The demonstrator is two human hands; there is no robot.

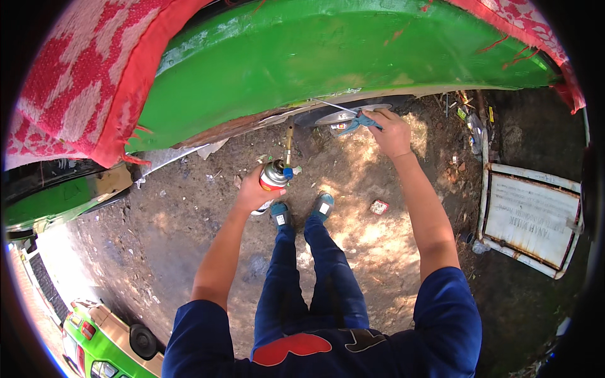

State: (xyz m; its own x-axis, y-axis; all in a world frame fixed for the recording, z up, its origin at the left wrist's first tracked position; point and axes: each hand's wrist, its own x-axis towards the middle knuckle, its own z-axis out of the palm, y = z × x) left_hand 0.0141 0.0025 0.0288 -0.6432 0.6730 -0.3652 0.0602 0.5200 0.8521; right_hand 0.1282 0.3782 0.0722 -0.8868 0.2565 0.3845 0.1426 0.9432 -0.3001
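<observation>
My left hand [254,192] is closed around a spray-style gas canister [272,177] topped with a brass torch nozzle [288,138] and blue knob, pointing up toward a green vehicle panel [340,47]. To the right, my right hand [391,133] grips a blue cloth [361,123] and a thin metal rod [331,104] whose far tip reaches the panel's lower edge. A brownish, rough strip [214,130] runs along that edge. Red-and-white patterned cloth [82,75] drapes over the panel at both upper corners. Behind the rod lies a grey oval metal piece [335,118].
My shoes [322,208] stand on dirt ground [157,252] with a small red-and-white box [379,206]. A framed white board [526,223] lies at the right beside litter [472,129]. Another green panel [50,201] is at left; a green vehicle [94,340] is at lower left.
</observation>
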